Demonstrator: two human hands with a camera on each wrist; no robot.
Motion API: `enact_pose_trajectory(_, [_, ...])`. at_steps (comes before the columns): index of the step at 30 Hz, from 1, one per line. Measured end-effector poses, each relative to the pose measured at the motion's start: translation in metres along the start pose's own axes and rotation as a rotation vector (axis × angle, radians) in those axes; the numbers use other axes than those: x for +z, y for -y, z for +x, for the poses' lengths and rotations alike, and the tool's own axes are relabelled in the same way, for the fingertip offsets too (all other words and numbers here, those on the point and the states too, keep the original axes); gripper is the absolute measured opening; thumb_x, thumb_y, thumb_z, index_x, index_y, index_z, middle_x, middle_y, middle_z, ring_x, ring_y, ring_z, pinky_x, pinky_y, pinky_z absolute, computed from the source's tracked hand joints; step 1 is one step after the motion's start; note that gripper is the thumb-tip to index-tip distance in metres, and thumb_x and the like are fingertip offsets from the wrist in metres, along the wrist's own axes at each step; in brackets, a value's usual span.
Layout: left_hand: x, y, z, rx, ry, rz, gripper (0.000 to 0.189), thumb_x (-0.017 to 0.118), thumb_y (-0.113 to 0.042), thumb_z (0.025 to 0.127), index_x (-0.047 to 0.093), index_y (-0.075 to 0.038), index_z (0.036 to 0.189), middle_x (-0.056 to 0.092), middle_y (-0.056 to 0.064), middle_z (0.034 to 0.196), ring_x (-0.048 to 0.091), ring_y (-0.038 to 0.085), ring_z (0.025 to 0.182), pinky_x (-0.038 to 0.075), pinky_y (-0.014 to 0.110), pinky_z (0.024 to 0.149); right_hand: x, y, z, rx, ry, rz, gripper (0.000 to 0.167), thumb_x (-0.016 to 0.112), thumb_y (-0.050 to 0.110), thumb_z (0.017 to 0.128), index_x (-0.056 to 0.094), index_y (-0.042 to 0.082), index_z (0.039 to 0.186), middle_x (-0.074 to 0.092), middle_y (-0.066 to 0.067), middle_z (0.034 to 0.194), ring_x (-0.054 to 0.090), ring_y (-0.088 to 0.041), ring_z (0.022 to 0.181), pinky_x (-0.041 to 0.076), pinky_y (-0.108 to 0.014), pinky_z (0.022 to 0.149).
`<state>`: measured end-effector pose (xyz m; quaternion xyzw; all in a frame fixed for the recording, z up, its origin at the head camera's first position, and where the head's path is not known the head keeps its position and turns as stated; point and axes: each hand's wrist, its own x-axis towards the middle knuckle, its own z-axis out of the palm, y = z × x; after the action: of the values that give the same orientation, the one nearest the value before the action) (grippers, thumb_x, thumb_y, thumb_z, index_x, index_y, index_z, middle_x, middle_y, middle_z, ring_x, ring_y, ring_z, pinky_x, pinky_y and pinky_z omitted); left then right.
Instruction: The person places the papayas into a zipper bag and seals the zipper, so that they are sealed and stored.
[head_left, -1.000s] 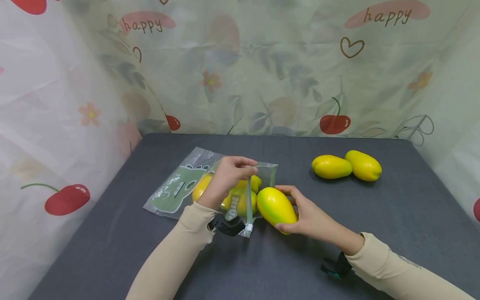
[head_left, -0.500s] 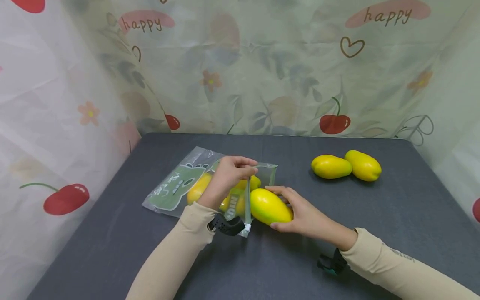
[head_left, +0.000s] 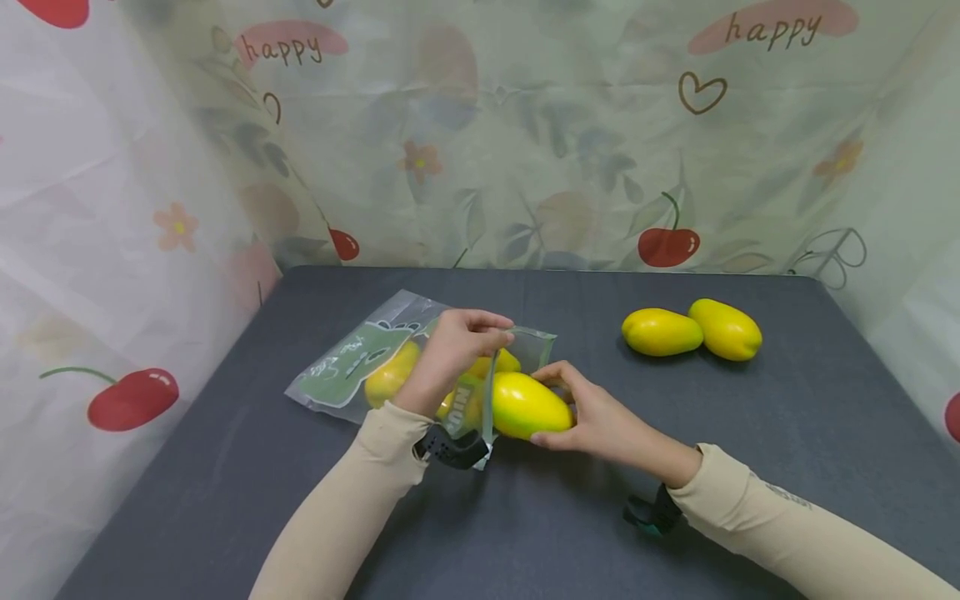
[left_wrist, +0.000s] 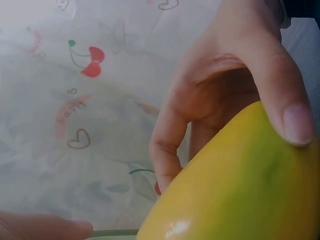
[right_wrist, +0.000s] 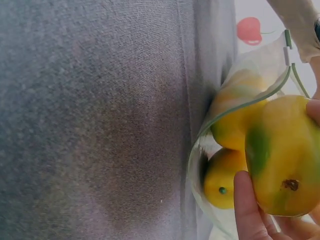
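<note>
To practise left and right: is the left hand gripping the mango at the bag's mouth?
No, the right hand grips that mango, while the left hand pinches the zip bag by its edge.

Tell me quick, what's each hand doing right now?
Left hand: closed, fingers pinching the edge of the clear bag's opening.
Right hand: closed around a yellow mango, at the bag's mouth.

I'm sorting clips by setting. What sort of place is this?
Probably a makeshift filming booth: printed sheets hang behind and on both sides of a dark table, and both wrists wear black straps.
</note>
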<state>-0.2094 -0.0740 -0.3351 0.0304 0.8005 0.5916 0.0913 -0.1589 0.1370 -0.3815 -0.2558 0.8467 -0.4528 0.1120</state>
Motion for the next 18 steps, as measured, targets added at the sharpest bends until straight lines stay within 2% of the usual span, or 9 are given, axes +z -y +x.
enact_pose_trajectory(3, [0.000,-0.001,0.000,0.000,0.005,0.002,0.026,0.070,-0.019,0.088,0.072,-0.007,0.111,0.069,0.005,0.107,0.061,0.024,0.094,0.050,0.048,0.093,0.000,0.000,0.003,-0.002,0.003,0.007,0.068,0.080,0.025,0.079,0.043,0.014,0.135,0.051,-0.007,0.128,0.058,-0.024,0.105,0.054,-0.032,0.081])
enact_pose_trajectory(8, [0.000,-0.003,0.000,-0.002,0.009,0.007,0.026,0.069,-0.018,0.088,0.071,-0.006,0.112,0.069,0.006,0.108,0.061,0.023,0.094,0.051,0.044,0.091,0.001,0.001,0.005,-0.014,-0.028,-0.051,0.069,0.081,0.027,0.078,0.047,0.013,0.137,0.050,-0.009,0.119,0.053,-0.024,0.101,0.054,-0.027,0.076])
enact_pose_trajectory(15, [-0.001,-0.005,0.000,-0.004,0.010,0.025,0.026,0.069,-0.020,0.088,0.072,-0.008,0.111,0.070,0.003,0.108,0.061,0.022,0.095,0.051,0.040,0.088,0.005,0.004,0.010,-0.018,-0.071,-0.062,0.062,0.083,0.026,0.076,0.047,0.014,0.125,0.054,-0.007,0.125,0.057,-0.027,0.108,0.056,-0.029,0.078])
enact_pose_trajectory(18, [0.000,-0.006,0.000,-0.008,0.006,0.035,0.026,0.069,-0.021,0.088,0.072,-0.009,0.111,0.070,0.002,0.108,0.062,0.022,0.095,0.051,0.037,0.087,0.006,0.004,0.011,-0.020,-0.072,-0.055,0.059,0.083,0.026,0.077,0.048,0.016,0.124,0.055,-0.006,0.124,0.059,-0.026,0.104,0.056,-0.030,0.078])
